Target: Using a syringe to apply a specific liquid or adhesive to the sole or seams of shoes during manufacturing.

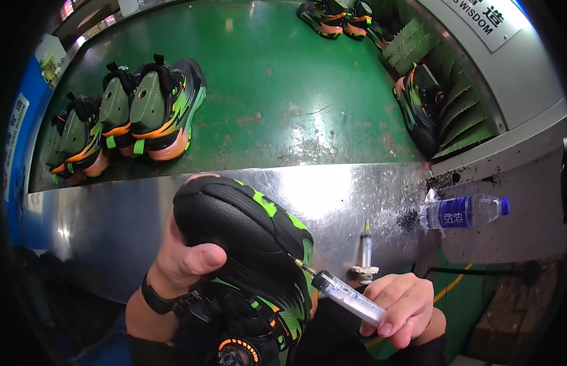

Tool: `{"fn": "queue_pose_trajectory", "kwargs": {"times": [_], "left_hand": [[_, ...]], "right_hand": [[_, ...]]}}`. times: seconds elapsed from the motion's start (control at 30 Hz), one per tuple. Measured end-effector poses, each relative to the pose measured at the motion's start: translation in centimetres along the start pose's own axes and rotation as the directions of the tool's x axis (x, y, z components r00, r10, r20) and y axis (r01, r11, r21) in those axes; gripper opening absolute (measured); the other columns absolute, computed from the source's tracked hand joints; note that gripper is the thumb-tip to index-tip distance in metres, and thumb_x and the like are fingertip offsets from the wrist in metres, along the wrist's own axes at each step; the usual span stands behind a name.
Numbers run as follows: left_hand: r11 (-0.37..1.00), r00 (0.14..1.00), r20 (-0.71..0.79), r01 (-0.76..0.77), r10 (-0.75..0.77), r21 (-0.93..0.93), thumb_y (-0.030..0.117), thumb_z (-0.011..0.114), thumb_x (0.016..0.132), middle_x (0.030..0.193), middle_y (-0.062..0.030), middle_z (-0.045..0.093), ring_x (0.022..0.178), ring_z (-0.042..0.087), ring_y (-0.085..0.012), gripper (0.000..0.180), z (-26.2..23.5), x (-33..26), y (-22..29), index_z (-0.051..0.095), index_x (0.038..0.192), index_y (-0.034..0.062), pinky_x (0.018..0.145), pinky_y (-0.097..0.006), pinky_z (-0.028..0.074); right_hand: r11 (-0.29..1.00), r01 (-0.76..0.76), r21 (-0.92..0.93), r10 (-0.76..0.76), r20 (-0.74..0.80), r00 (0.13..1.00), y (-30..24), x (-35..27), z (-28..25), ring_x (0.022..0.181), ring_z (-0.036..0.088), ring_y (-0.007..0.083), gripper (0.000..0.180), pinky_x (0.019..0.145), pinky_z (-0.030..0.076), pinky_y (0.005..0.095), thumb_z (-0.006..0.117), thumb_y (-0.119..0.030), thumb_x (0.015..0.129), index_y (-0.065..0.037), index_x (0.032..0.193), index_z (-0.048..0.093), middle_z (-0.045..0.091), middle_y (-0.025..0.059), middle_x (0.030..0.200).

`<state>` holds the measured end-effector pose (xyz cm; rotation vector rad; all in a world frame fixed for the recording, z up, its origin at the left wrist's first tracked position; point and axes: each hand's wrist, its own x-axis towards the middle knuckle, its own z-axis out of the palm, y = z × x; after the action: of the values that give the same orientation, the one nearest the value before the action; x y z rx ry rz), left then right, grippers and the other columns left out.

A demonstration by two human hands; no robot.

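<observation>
My left hand (pixel 189 256), with a dark band on its wrist, grips a black sneaker (pixel 234 222) with green and orange accents. The shoe is tilted, its toe pointing up and away and a round dial on it at the bottom of the view. In my right hand (pixel 405 305) is a clear syringe (pixel 349 296) with whitish content. Its thin tip meets the sneaker's side along the line between upper and sole. My right fingers close around the syringe's rear end, hiding the plunger. Just beyond that hand, a second syringe (pixel 366 247) points away on the metal ledge's edge.
Several similar sneakers (pixel 167 116) stand at the left on a green conveyor surface (pixel 259 91); others are at its far end. One sneaker (pixel 411 110) leans by green flaps (pixel 460 116) on the right. A plastic bottle (pixel 457 211) lies right of the metal ledge (pixel 70 229).
</observation>
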<state>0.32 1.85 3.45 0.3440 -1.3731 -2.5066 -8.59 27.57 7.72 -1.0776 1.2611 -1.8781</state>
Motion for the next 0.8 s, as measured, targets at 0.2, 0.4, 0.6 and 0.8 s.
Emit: {"fn": "queue_pose_trajectory", "kwargs": {"times": [0.2, 0.4, 0.6, 0.8], "left_hand": [[0.990, 0.997, 0.024, 0.075, -0.073, -0.116, 0.032, 0.083, 0.061, 0.104, -0.0120, 0.062, 0.096, 0.061, -0.0205, 0.074, -0.2, 0.4, 0.1, 0.050, 0.117, -0.0050, 0.089, -0.034, 0.048], [0.990, 0.998, 0.013, 0.064, -0.063, -0.124, 0.035, 0.081, 0.064, 0.104, -0.0132, 0.062, 0.094, 0.062, -0.0217, 0.073, -0.4, 0.5, -0.6, 0.050, 0.116, -0.0053, 0.086, -0.034, 0.050], [0.997, 0.995, 0.097, 0.016, -0.009, -0.073, 0.040, 0.075, 0.073, 0.106, -0.0177, 0.060, 0.092, 0.064, -0.0277, 0.072, -0.1, 0.9, -0.5, 0.045, 0.121, -0.0031, 0.082, -0.040, 0.054], [0.997, 0.993, -0.116, 0.021, -0.012, 0.077, 0.030, 0.070, 0.077, 0.104, -0.0140, 0.063, 0.092, 0.065, -0.0248, 0.056, -1.4, -0.1, 0.3, 0.049, 0.117, -0.0038, 0.084, -0.038, 0.052]], "right_hand": [[1.000, 0.005, 0.014, -0.005, 0.004, 1.000, 0.8, -1.1, -0.9, 0.055, 0.059, 0.0204, 0.024, 0.048, 0.044, 0.0288, 0.068, -0.029, 0.085, -0.006, 0.083, 0.068, 0.067, 0.0130, 0.072], [0.999, -0.034, 0.011, 0.034, -0.028, 0.999, 0.8, -0.8, -0.7, 0.056, 0.060, 0.0207, 0.024, 0.048, 0.043, 0.0287, 0.069, -0.029, 0.085, -0.005, 0.083, 0.068, 0.068, 0.0127, 0.073], [0.992, 0.127, 0.018, -0.128, 0.032, 0.991, -1.0, -1.2, -1.8, 0.056, 0.060, 0.0193, 0.021, 0.048, 0.043, 0.0289, 0.071, -0.027, 0.083, -0.007, 0.087, 0.067, 0.068, 0.0148, 0.074], [0.913, 0.011, -0.408, -0.125, -0.253, 0.959, -1.7, -6.7, -4.9, 0.052, 0.054, 0.0170, 0.023, 0.047, 0.038, 0.0284, 0.078, -0.022, 0.073, -0.003, 0.080, 0.068, 0.066, 0.0099, 0.068]]}}
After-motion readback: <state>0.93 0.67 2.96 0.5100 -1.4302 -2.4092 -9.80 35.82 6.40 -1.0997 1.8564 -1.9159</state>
